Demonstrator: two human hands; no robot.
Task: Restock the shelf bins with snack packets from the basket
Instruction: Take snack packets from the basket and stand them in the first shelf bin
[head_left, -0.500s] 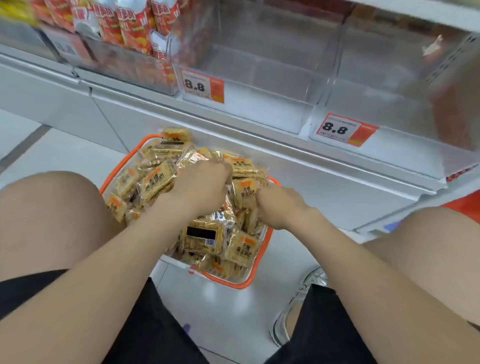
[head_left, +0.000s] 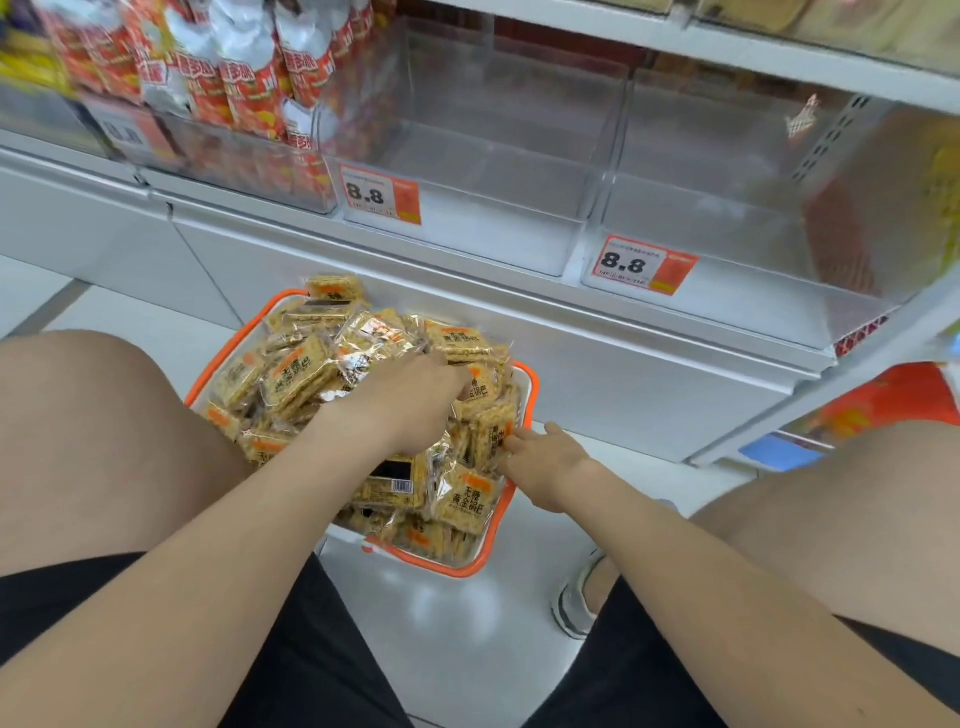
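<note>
A white basket with an orange rim (head_left: 524, 374) stands on the floor between my knees, heaped with yellow snack packets (head_left: 301, 374). My left hand (head_left: 410, 405) lies on top of the heap, its fingers curled down around packets on the far side. My right hand (head_left: 545, 462) is at the basket's right rim, thumb spread, with its fingers touching the upright packets there. Above, on the shelf, are two clear bins with nothing in them, a middle bin (head_left: 457, 244) and a right bin (head_left: 737, 291), each with an 8.8 price tag.
Red snack bags (head_left: 249, 88) fill the bin on the left. A white shelf base panel (head_left: 623, 374) runs behind the basket. My knees flank the basket, and my shoe (head_left: 576, 608) is on the floor to its right. Red goods (head_left: 883, 400) sit low at the far right.
My right hand has slid from the middle of the heap out to the basket's right rim. My left hand has reached further across the packets.
</note>
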